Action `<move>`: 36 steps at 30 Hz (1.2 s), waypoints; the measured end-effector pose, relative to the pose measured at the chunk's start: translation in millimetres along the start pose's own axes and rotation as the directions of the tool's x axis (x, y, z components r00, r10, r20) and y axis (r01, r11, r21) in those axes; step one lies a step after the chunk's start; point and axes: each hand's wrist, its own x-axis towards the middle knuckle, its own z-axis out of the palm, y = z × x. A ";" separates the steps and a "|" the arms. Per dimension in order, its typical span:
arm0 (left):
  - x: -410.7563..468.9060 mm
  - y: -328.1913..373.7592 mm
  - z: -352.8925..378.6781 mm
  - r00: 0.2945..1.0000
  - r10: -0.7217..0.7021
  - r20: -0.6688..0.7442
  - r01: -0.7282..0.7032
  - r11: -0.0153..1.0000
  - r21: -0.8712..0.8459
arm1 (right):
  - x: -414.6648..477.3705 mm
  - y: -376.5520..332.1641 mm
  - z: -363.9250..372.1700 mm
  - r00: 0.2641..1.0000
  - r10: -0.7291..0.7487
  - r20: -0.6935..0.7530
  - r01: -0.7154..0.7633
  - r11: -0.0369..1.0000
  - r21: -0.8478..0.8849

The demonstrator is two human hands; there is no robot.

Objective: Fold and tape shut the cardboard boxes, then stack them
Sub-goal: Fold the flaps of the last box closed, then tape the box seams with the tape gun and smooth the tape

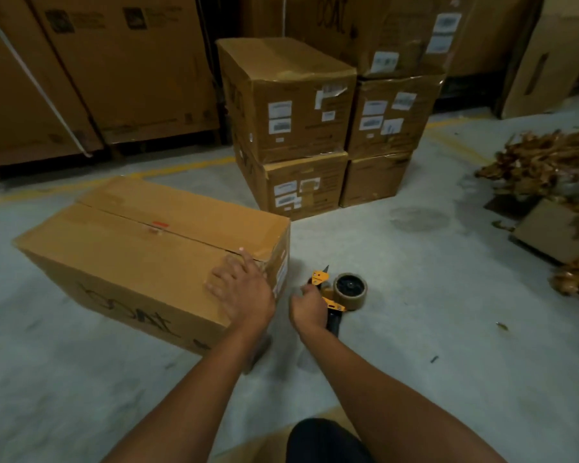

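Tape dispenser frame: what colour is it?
Orange-yellow, on the tape dispenser gripped by the right hand; head view shows it best.

From where I'm sitting it's mostly brown: the box (141, 248) up front is tan, with a black marker scrawl (127, 305) on its side and a small red mark (160, 224) on top. Tape gun (328, 295) is yellow-orange with a black handle (333, 324) and a brown roll (350, 289). Pale grey floor (415, 329), yellow line (181, 167). Stacked boxes (298, 105) have white labels (279, 116).

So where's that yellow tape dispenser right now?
Head view, centre: the yellow tape dispenser is gripped by the right hand, down near the grey floor, just right of the long cardboard box the left hand rests on.
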 end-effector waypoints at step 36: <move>75.4 -129.9 -53.7 0.973 0.224 -0.053 -0.228 0.968 -0.107 | -34.9 -129.2 34.1 0.939 -0.341 0.051 0.270 0.819 0.506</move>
